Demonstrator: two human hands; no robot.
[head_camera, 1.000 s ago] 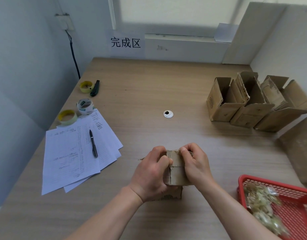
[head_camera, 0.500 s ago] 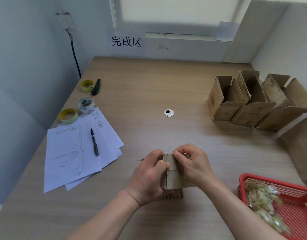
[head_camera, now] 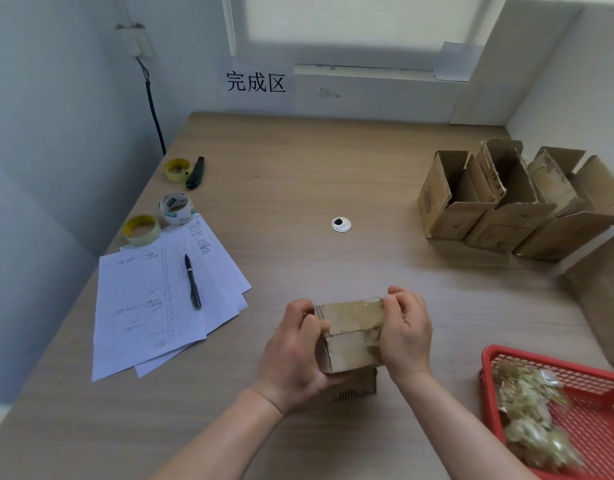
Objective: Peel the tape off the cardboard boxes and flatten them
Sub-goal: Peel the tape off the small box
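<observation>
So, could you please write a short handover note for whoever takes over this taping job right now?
Left hand: grips the small brown cardboard box at its left end.
Right hand: pinches at clear tape on the box's right top edge.
The box is held above the wooden table.
Done: peeled tape scraps lie in the red plastic basket; opened cardboard boxes stand far right, not flattened.
Left: finish peeling this box, then flatten all.

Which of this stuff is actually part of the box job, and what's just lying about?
In the job: held cardboard box, left hand, right hand, open boxes, red basket of peeled tape.

Lying about: papers, pen, tape rolls, utility knife.
</observation>
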